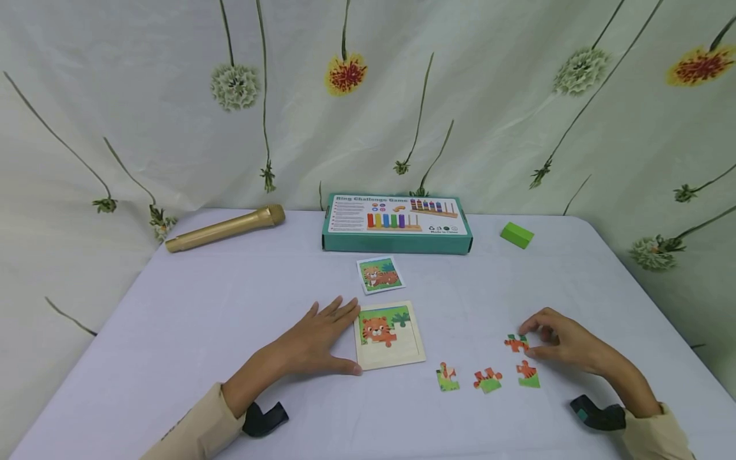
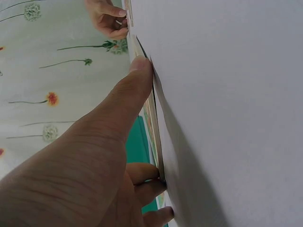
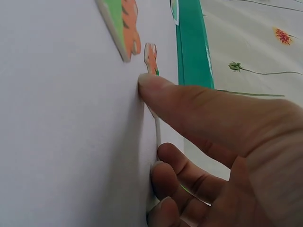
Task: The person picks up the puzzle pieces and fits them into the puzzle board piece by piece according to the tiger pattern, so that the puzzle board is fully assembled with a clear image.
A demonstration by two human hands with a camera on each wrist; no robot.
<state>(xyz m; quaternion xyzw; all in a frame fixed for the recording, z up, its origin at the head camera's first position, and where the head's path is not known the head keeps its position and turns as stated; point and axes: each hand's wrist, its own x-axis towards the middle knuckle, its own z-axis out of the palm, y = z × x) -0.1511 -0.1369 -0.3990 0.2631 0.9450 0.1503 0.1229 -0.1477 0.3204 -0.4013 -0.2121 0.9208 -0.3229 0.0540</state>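
Note:
A square wooden puzzle board [image 1: 391, 361] holds joined pieces showing a tiger's face. My left hand [image 1: 313, 342] spreads its fingers and thumb along the board's left side, touching its edge; in the left wrist view the hand [image 2: 90, 146] hides part of the board [image 2: 155, 127]. On the right, my right hand [image 1: 569, 344] pinches an orange-and-green piece [image 1: 515, 344] at its right side between thumb and index finger. Three other pieces, at left [image 1: 447, 377], middle [image 1: 488, 380] and right [image 1: 528, 374], lie nearby. The right wrist view shows the hand [image 3: 208, 118] partly covering the held piece [image 3: 151, 56].
A tiger picture card [image 1: 381, 275] lies behind the board. At the back are a teal game box [image 1: 397, 243], a gold microphone-shaped object [image 1: 227, 230] on the left and a green block [image 1: 517, 235] on the right. A flower-patterned cloth [image 1: 489, 128] hangs behind.

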